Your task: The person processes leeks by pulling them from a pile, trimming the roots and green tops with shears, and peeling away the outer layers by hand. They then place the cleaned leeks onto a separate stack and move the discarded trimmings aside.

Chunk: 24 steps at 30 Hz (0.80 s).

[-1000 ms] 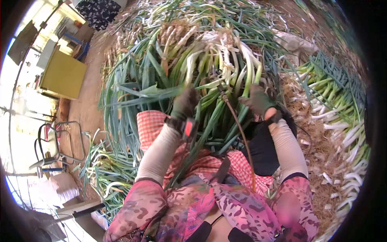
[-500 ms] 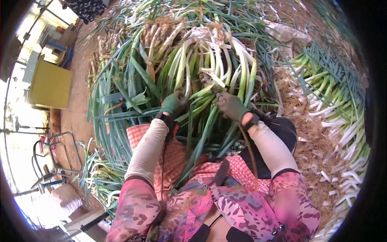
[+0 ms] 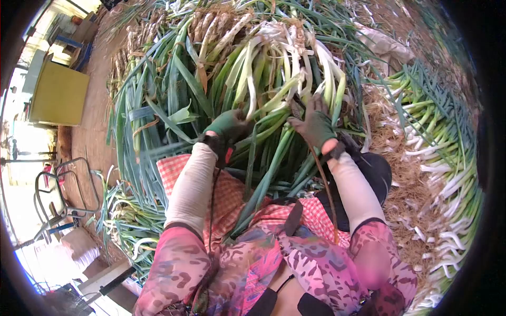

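Note:
Long green onions [image 3: 245, 79] with white stems and brown roots lie heaped in front of me, roots pointing away. My left hand [image 3: 227, 128], in a dark green glove, is curled at the near side of the pile beside white stems; what its fingers hold is hidden. To the right, my right hand [image 3: 315, 124], also gloved, rests against the green stalks with its fingers apart. A small dark object [image 3: 297, 107] shows by its thumb, too unclear to name. Loose green leaves [image 3: 269, 168] hang between my arms over a red checked cloth [image 3: 229, 203].
A long row of onions [image 3: 448, 174] runs down the right, beside brown root scraps [image 3: 392, 195]. At left are a yellow box [image 3: 59, 95], a metal chair frame [image 3: 66, 189] and another onion heap [image 3: 132, 224]. A pale sack [image 3: 385, 46] lies at the upper right.
My right hand has moved slightly right and up, and its fingers have spread. My left hand has shifted a little. The whole view has tilted slightly.

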Each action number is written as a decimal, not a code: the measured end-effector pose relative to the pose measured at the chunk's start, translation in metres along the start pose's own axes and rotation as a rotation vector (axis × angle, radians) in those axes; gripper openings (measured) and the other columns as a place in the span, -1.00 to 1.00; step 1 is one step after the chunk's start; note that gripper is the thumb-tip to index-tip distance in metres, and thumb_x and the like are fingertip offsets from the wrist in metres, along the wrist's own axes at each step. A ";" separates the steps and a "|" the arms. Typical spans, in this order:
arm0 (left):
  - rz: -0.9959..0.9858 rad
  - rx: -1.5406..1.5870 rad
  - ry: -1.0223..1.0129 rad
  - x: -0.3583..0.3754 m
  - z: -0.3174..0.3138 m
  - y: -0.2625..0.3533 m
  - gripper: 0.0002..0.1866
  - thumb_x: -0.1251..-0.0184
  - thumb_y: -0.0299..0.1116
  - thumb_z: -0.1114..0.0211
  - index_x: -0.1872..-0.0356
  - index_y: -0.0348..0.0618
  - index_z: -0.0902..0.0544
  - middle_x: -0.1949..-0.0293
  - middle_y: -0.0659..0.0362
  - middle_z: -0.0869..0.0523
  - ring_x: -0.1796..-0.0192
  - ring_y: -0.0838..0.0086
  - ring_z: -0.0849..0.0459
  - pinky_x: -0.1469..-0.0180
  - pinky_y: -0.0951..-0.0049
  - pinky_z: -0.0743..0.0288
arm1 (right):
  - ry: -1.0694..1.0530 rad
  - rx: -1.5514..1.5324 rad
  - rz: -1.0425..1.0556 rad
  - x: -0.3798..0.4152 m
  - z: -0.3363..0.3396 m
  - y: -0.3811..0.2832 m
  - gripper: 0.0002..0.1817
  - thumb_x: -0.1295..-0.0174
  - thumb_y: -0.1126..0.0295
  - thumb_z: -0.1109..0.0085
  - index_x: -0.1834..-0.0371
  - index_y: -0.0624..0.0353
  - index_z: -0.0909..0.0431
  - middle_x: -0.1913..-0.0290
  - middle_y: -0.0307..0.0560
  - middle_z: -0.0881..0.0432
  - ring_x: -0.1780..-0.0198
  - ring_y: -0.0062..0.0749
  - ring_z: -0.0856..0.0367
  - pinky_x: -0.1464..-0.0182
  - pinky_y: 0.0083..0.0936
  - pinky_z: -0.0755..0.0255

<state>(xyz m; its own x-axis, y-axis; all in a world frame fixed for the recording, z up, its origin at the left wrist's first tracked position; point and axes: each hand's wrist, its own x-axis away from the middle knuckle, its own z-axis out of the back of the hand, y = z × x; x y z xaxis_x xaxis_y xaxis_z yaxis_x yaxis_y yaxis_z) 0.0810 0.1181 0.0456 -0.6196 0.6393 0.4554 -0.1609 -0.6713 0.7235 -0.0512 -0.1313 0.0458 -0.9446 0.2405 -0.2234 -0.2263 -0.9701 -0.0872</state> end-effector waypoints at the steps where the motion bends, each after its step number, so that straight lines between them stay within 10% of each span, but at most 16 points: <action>1: -0.110 0.297 0.028 0.002 0.003 0.007 -0.68 -0.23 -0.36 -0.22 0.00 -0.22 -0.63 0.20 0.15 -0.73 0.23 0.43 -0.68 0.11 0.41 -0.53 | -0.185 -0.124 -0.094 -0.005 -0.017 0.006 -0.07 -0.14 -0.05 -0.26 -0.38 0.40 -0.09 -0.28 0.40 -0.37 -0.29 0.21 -0.39 -0.32 -0.20 -0.29; 4: -0.080 0.491 0.155 0.022 0.014 0.038 -0.69 -0.20 -0.45 -0.26 0.01 -0.28 -0.61 0.27 0.23 -0.67 0.29 0.59 -0.57 0.16 0.50 -0.50 | -0.591 -0.373 -0.303 -0.018 -0.037 0.005 -0.10 -0.14 -0.05 -0.24 -0.36 0.39 -0.12 -0.19 0.43 -0.46 -0.21 0.20 -0.48 -0.26 -0.18 -0.35; 13: -0.143 0.676 0.092 0.024 0.023 0.033 -0.67 -0.16 -0.57 -0.25 0.01 -0.38 -0.61 0.23 0.20 -0.69 0.26 0.55 -0.60 0.13 0.55 -0.49 | -0.505 -0.842 -0.177 0.053 0.109 -0.034 -0.41 -0.13 0.20 -0.19 -0.29 -0.05 -0.35 0.19 0.15 -0.67 0.17 0.04 -0.69 0.09 -0.23 -0.52; 24: -0.251 0.869 0.221 0.018 0.009 0.024 -0.66 -0.17 -0.55 -0.16 0.00 -0.41 -0.56 0.23 0.11 -0.69 0.23 0.48 -0.65 0.13 0.54 -0.53 | -0.465 -0.878 -0.123 0.097 0.130 -0.072 -0.48 -0.11 0.39 -0.19 -0.21 0.02 -0.38 0.30 0.08 -0.61 0.24 0.07 -0.63 0.16 -0.31 -0.49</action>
<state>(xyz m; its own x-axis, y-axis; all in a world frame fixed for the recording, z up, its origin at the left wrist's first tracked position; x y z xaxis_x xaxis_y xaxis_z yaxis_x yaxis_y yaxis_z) 0.0728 0.1167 0.0757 -0.7911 0.5819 0.1883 0.2664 0.0507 0.9625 -0.1575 -0.0427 0.1565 -0.9680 0.1189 0.2209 -0.2501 -0.5273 -0.8121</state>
